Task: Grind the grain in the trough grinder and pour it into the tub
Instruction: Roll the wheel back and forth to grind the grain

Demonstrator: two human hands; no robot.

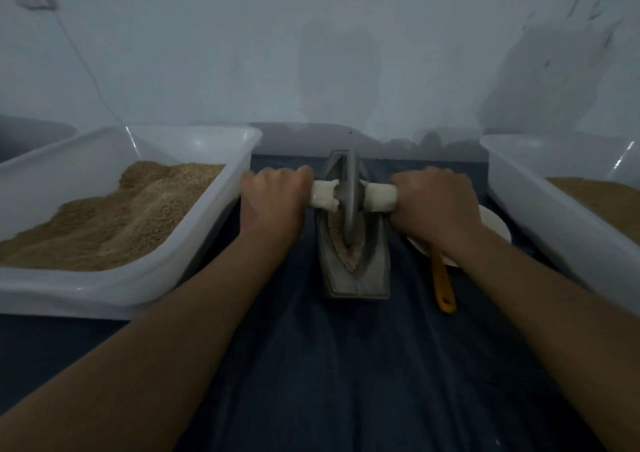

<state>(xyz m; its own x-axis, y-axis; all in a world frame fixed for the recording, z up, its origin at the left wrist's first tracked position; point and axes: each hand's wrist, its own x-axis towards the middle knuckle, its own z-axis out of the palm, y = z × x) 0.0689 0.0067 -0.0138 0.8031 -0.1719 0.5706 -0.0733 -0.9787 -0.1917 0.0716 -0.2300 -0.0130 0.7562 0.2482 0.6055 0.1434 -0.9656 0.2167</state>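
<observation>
A grey boat-shaped trough grinder [356,278] stands on the dark blue cloth at the centre. A metal grinding wheel [350,195] sits upright in its groove, over pinkish-brown grain [337,240]. A white-wrapped axle handle [379,197] runs through the wheel. My left hand [275,197] grips the handle's left end and my right hand [434,204] grips its right end. A white tub [221,140] at the left holds a heap of brown ground grain [114,216]. Another white tub [540,188] at the right holds brown grain too.
A white plate [493,224] lies under my right wrist, with an orange-handled utensil [443,285] sticking out toward me. A pale wall stands close behind the grinder. Dark blue cloth [346,365] covers the surface in front.
</observation>
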